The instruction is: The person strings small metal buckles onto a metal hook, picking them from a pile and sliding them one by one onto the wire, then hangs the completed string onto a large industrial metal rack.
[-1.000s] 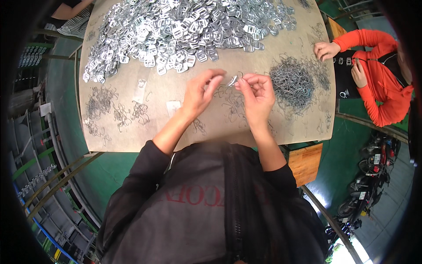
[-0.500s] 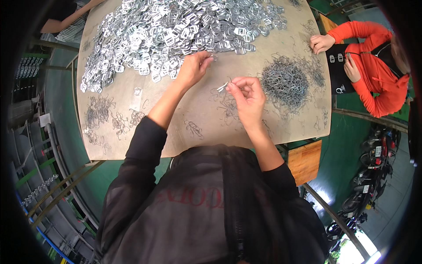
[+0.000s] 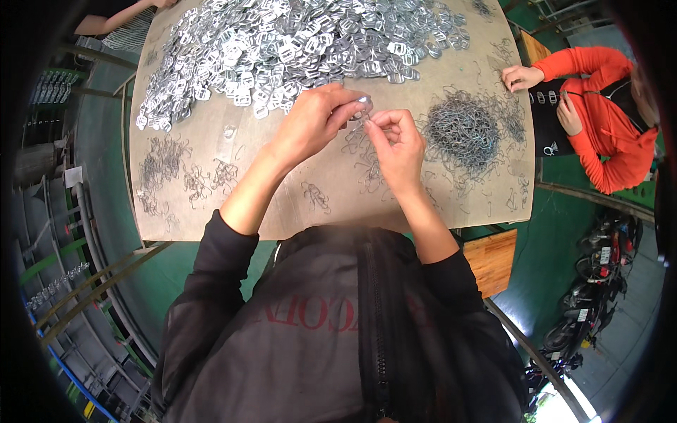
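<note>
Above the table my left hand (image 3: 314,120) is closed, with a shiny metal buckle (image 3: 364,103) pinched between thumb and fingers. Right beside it, my right hand (image 3: 399,146) pinches a small thin metal piece, apparently a bent wire hook, against the buckle's lower side. The fingertips of both hands nearly meet, so the exact contact is partly hidden. Beyond my hands spreads a large heap of flat metal buckles (image 3: 282,49). To the right of my right hand lies a dense round pile of wire hooks (image 3: 462,130).
Loose wire hooks (image 3: 163,166) lie scattered on the tabletop (image 3: 271,204). A person in an orange top (image 3: 596,106) works at the right edge, with buckles on their lap. Another person's arm (image 3: 116,21) shows at the far left. A wooden stool (image 3: 488,261) stands below the table's right front.
My left hand has moved right, bringing its buckle to my right hand's fingertips. The right-hand person's hands have shifted little. The view has moved slightly.
</note>
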The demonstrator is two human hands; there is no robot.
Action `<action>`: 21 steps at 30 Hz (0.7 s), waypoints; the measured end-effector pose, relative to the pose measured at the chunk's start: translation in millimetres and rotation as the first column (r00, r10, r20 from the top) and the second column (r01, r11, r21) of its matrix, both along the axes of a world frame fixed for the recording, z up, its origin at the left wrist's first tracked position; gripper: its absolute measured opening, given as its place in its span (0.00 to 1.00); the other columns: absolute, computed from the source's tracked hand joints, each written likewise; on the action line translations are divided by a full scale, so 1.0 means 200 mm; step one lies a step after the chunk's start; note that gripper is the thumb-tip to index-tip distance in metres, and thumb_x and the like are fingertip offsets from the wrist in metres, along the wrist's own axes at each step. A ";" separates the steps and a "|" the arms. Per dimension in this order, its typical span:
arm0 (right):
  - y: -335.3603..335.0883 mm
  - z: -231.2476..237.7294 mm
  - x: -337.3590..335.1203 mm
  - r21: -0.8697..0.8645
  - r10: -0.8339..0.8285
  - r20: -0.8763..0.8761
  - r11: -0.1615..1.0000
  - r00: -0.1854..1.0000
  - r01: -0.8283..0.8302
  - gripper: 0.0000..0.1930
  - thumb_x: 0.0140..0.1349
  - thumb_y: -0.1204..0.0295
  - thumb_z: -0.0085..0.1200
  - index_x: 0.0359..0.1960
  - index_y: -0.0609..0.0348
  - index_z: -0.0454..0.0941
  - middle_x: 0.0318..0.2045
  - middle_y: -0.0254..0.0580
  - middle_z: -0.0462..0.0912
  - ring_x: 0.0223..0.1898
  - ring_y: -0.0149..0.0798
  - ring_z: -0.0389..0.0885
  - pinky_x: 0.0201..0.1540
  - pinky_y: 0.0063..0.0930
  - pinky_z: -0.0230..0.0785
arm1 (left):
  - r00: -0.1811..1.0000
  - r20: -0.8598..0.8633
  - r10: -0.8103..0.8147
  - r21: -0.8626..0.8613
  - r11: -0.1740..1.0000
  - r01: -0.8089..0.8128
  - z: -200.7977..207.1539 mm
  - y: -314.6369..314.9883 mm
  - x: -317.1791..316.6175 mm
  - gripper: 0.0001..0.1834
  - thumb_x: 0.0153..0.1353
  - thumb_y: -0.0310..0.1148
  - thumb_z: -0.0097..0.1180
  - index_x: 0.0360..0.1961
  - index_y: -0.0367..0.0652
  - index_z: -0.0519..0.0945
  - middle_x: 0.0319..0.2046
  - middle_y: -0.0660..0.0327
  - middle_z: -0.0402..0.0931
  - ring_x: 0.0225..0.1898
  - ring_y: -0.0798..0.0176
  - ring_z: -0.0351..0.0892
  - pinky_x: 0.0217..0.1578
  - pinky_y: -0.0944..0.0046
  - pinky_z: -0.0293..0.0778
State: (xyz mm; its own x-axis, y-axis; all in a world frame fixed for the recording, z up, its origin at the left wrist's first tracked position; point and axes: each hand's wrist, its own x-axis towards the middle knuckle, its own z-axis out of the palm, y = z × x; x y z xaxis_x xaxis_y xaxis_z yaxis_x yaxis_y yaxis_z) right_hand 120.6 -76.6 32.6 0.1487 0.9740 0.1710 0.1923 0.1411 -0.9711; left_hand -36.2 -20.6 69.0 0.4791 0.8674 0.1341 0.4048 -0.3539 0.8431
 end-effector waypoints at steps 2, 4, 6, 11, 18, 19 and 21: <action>0.00 0.00 -0.01 0.038 0.032 0.052 0.999 0.998 -0.034 0.09 0.56 0.81 0.57 0.35 0.64 0.70 0.32 0.37 0.79 0.33 0.26 0.79 0.35 0.19 0.73 | 1.000 -0.017 -0.004 0.027 1.000 0.004 0.01 -0.01 -0.01 0.11 0.61 0.30 0.54 0.43 0.37 0.80 0.26 0.58 0.75 0.24 0.67 0.78 0.25 0.68 0.72; 0.00 -0.02 -0.01 0.067 0.006 0.092 0.998 0.996 -0.013 0.09 0.55 0.79 0.58 0.35 0.63 0.71 0.31 0.37 0.78 0.33 0.29 0.79 0.34 0.22 0.74 | 1.000 -0.001 0.018 0.056 0.998 -0.018 0.02 0.00 -0.02 0.11 0.61 0.29 0.54 0.42 0.36 0.81 0.26 0.59 0.75 0.24 0.67 0.78 0.26 0.69 0.72; 0.01 -0.06 0.00 0.120 -0.046 0.127 0.992 0.991 0.030 0.08 0.54 0.76 0.60 0.33 0.60 0.73 0.29 0.37 0.77 0.31 0.34 0.80 0.31 0.26 0.74 | 0.998 -0.002 0.063 0.058 0.996 -0.063 0.03 0.00 -0.05 0.10 0.61 0.28 0.55 0.42 0.36 0.81 0.26 0.59 0.75 0.25 0.68 0.78 0.26 0.69 0.72; 0.00 -0.28 0.04 -0.221 0.152 0.517 0.974 0.843 -0.040 0.06 0.53 0.72 0.60 0.32 0.58 0.77 0.30 0.40 0.77 0.31 0.40 0.79 0.33 0.33 0.71 | 0.980 0.029 0.198 0.037 0.979 -0.199 0.02 0.01 -0.13 0.10 0.59 0.30 0.57 0.39 0.37 0.81 0.24 0.58 0.74 0.23 0.65 0.77 0.26 0.66 0.71; 0.03 -0.43 -0.01 -0.235 0.216 0.693 0.970 0.688 -0.068 0.08 0.52 0.71 0.61 0.31 0.58 0.77 0.32 0.43 0.77 0.32 0.48 0.78 0.35 0.39 0.70 | 0.955 0.005 0.296 0.017 0.955 -0.296 0.00 -0.01 -0.24 0.11 0.60 0.32 0.57 0.40 0.37 0.81 0.25 0.59 0.75 0.24 0.64 0.79 0.26 0.66 0.71; 0.03 -0.43 -0.01 -0.289 0.264 0.707 0.955 0.656 -0.072 0.07 0.52 0.71 0.60 0.31 0.59 0.77 0.33 0.44 0.77 0.33 0.49 0.78 0.36 0.40 0.70 | 0.953 0.016 0.303 0.003 0.953 -0.303 -0.01 -0.02 -0.25 0.11 0.60 0.32 0.57 0.40 0.37 0.81 0.25 0.58 0.75 0.25 0.64 0.79 0.26 0.67 0.72; 0.04 -0.41 0.01 -0.358 0.337 0.728 0.929 0.597 -0.088 0.07 0.53 0.72 0.59 0.32 0.60 0.78 0.33 0.47 0.77 0.35 0.52 0.79 0.38 0.43 0.71 | 0.949 0.019 0.314 -0.013 0.949 -0.314 -0.01 -0.03 -0.27 0.11 0.60 0.32 0.56 0.40 0.37 0.81 0.25 0.58 0.75 0.25 0.65 0.80 0.27 0.67 0.72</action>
State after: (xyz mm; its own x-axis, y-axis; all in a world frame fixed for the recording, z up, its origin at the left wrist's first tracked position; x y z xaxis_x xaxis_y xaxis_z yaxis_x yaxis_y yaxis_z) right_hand 121.9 -69.5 -50.4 -0.1334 0.9810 -0.1406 0.8765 0.0506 -0.4788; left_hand -89.9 -26.7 66.5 0.1797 0.9748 0.1319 0.4769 -0.2036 0.8551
